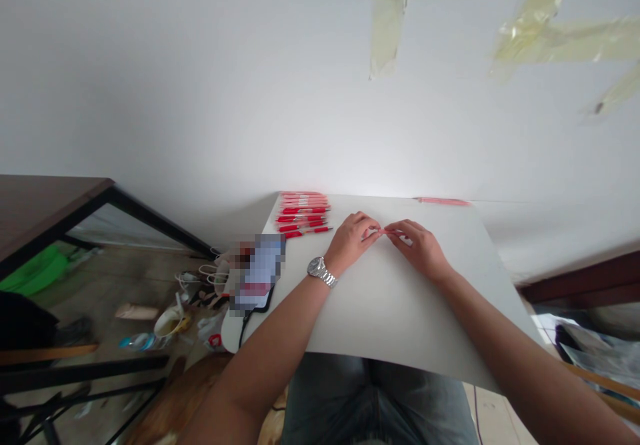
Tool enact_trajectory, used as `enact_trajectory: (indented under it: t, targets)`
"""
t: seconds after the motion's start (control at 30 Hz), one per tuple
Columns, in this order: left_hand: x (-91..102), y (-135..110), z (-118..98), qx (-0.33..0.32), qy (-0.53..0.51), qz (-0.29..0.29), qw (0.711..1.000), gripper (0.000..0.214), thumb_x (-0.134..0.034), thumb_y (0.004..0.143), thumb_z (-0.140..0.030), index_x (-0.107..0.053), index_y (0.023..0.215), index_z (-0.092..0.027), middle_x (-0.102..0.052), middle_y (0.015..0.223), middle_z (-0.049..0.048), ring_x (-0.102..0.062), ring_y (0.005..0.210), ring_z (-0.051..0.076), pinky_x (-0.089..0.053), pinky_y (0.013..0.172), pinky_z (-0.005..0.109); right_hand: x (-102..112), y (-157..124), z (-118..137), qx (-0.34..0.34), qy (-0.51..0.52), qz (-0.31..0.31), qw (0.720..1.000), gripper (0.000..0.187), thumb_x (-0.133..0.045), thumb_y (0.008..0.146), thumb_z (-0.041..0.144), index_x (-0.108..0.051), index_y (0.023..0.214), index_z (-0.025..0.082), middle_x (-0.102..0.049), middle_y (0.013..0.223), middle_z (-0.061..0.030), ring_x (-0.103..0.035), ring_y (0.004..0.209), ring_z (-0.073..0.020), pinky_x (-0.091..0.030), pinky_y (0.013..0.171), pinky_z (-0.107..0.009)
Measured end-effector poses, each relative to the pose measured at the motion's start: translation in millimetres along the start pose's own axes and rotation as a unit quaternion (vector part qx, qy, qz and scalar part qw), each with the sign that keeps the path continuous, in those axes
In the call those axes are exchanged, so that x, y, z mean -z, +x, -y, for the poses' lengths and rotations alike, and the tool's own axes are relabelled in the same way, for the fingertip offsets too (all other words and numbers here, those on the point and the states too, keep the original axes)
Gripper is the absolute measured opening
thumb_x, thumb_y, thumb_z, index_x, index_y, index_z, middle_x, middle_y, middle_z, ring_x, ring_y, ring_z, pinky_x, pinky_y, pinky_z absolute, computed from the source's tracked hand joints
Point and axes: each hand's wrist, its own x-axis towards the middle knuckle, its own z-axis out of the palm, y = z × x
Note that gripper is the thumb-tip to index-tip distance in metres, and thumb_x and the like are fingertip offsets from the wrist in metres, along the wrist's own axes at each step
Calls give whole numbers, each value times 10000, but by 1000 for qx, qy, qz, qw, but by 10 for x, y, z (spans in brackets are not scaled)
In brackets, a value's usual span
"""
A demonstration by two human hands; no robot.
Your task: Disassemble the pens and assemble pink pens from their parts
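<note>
The left hand (353, 245), a steel watch (320, 271) on its wrist, and the right hand (417, 250) meet above a white board (390, 311), their fingertips (376, 229) closed in a pinch on a small red piece (385, 231), too small to make out. To the left, a phone (257, 275) sits pixelated at the board's edge. Further off, red pens (303, 215) lie stacked side by side, apparently a finished batch, while 1 pale pen (443, 201) lies apart at the far edge, seemingly still to join them.
</note>
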Motion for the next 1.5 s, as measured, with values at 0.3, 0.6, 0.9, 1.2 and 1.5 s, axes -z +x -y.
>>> enact_trajectory:
  t: [0.3,0.6,0.9,1.2,1.5]
  targets:
    - [11,1,38,16,-9,-24,1000,80,-629,1008,-292,-663,1016,-221,-636,993,30,-609,957,179,-509,899,331,73,-26,-88,-15,-106,-47,993,318,-619,993,396,-668,1274,256,-754,1104,-72,-704,989,-259,-565,815,-396]
    - [25,-1,46,23,-6,-31,999,57,-618,1008,-259,-657,1022,-221,-646,1006,38,-626,977,186,-526,904,342,133,-31,-134,-9,-160,-32,987,264,-580,1017,397,-717,1193,255,-770,1020,-66,-693,918,-249,-532,774,-380]
    - [18,-3,54,24,-12,-34,999,47,-628,1001,-251,-658,1026,-224,-647,1008,35,-628,977,180,-527,908,338,151,-25,-104,-13,-166,-29,986,248,-555,1041,407,-738,1118,260,-754,954,-60,-680,865,-222,-487,721,-331]
    - [-14,-2,79,34,-12,-39,999,59,-655,977,-228,-674,1033,-226,-644,1001,35,-630,964,180,-535,907,340,167,-22,-69,-13,-179,-17,984,278,-524,1051,434,-749,1097,278,-736,933,-63,-658,846,-221,-456,671,-330]
    - [35,2,48,64,-21,-89,994,134,-554,1006,-182,-680,979,-218,-680,956,48,-650,983,185,-546,963,361,169,-12,-104,-12,-221,-14,975,284,-516,1058,426,-758,1117,289,-708,942,-75,-620,851,-230,-390,634,-322]
